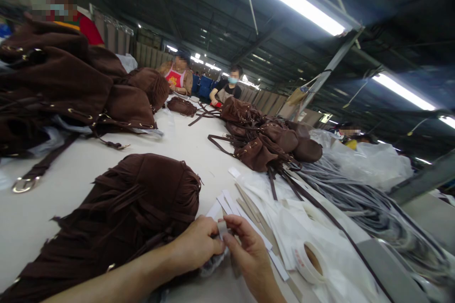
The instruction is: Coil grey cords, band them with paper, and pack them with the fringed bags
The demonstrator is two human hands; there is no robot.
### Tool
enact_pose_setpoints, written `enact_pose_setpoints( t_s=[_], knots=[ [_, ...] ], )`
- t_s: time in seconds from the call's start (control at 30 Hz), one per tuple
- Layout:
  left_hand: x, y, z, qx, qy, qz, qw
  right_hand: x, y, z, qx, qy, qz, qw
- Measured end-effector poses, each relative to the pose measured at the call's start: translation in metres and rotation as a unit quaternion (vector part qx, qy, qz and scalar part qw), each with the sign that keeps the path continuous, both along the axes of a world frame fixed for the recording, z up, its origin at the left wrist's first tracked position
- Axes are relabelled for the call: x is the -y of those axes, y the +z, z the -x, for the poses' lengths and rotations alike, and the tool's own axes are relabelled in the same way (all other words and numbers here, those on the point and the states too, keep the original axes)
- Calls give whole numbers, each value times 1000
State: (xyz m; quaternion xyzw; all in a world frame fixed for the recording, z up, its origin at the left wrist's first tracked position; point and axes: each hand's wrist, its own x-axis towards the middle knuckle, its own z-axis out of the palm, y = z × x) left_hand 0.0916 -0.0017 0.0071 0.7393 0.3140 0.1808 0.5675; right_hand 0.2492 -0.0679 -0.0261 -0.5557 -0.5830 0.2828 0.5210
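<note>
My left hand and my right hand meet low in the middle of the view. Both are closed, pinching a short pale grey strip between fingers and thumbs. Some clear plastic shows just under my left hand. Left of my hands lies a dark brown fringed bag, and my left forearm crosses in front of it. White and beige strips are spread on the table just beyond my fingers. A roll of tape stands to the right of my right hand.
Brown bags are piled on the white table at the left and farther back. A metal buckle hangs off a strap. Bundled grey cords and plastic sheeting lie at right. Several people work beyond.
</note>
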Motion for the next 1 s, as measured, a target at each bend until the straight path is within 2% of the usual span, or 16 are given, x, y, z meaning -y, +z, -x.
enact_pose_setpoints(
  t_s=[0.23, 0.4, 0.57, 0.7, 0.77, 0.87, 1.0],
  knots=[
    [0, 0, 0, -52, 1, -94, 994, -1, 44, -4, 90, 114, 59, 988],
    [3, 1, 2, -76, 8, -134, 988, -1, 62, -5, 215, 120, 43, 968],
    [5, 2, 4, -81, 0, -160, 984, 0, 59, -5, 278, 97, 3, 956],
    [2, 3, 4, -69, -27, -164, 984, 1, 44, 0, 327, 52, -95, 939],
    [1, 5, 4, -62, -38, -166, 983, 0, 35, 4, 320, 3, -153, 935],
    [2, 11, 4, -73, -28, -159, 984, -2, 25, 9, 275, -46, -198, 940],
    [5, 13, 4, -89, -13, -146, 985, -4, 24, 10, 249, -46, -213, 944]
  ],
)
